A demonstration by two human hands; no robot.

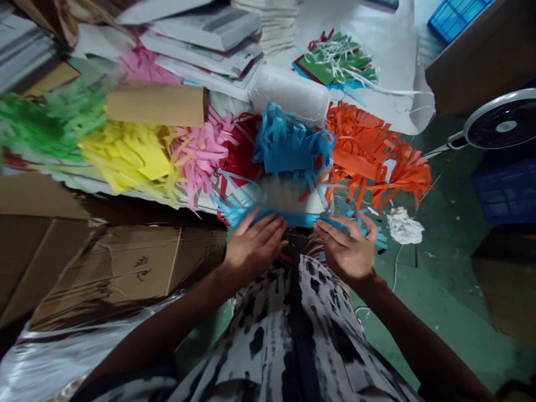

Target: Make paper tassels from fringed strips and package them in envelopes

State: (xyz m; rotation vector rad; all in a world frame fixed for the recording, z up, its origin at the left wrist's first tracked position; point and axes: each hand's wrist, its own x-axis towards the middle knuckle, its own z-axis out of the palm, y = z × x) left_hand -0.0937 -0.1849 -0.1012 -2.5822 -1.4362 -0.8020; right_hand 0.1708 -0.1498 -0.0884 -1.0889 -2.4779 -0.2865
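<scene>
A strip of blue fringed paper [299, 219] lies along the front edge of the table. My left hand [254, 245] rests on its left part, fingers stretched out flat. On the right part my right hand [350, 248] lies in much the same way, thumb held apart. Thin blue fringes stick out past both hands. Just beyond is a blue fringed paper bundle [288, 148], with dark red fringed paper [240, 151] and pink fringed paper [205, 145] to its left. Orange fringed paper [355, 159] spreads to its right. The undersides of both hands are hidden.
Yellow fringed paper [134, 159] and green fringed paper [50, 120] lie further left. Behind are a brown cardboard piece [154, 104], stacked white packs [205, 33] and a clear plastic roll [288, 95]. Cardboard boxes [125, 268] stand at left, a fan [505, 123] at right.
</scene>
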